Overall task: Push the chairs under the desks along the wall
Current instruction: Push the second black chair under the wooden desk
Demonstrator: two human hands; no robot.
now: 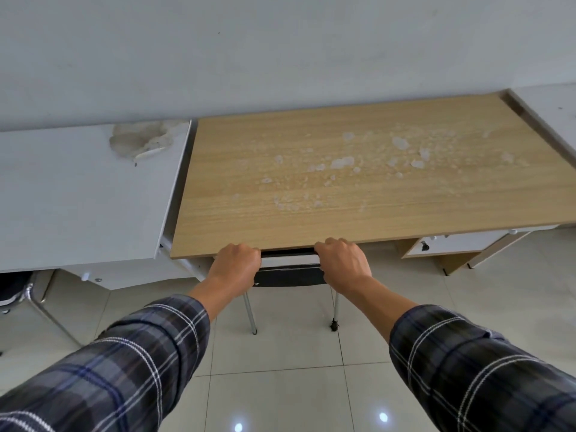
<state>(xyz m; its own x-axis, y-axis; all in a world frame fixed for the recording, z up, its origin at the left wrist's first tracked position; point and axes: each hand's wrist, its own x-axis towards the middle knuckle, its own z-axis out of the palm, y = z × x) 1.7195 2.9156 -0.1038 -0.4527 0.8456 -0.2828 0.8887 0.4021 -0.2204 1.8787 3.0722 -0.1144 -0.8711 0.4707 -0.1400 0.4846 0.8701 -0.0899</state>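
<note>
Both hands grip the top edge of a black chair backrest (290,275), fingers curled over it and knuckles toward the camera. Far left of the left hand (237,263), at the frame edge, part of another chair (15,291) with a chrome frame and dark seat sits below a white desk (78,198), whose top has a patch of peeled, damaged surface near the wall. Just left of and behind the left hand is the gap where the white desk meets a wood-grain desk (343,182). The left hand is closed on the backrest's left end, touching the front edge of the wood-grain desk. Between the hands the backrest lies tucked against that edge, with the seat hidden beneath; two metal chair legs (251,313) stand on the pale floor tiles (280,385) below the hands. The right hand (343,263) is clamped on the backrest's right end. Beyond and to its right, whitish blotches mark the desktop. Right of the right hand, under the desk, is a white drawer front (452,243) with a lock. Plaid sleeves (124,369) cover both forearms.
</note>
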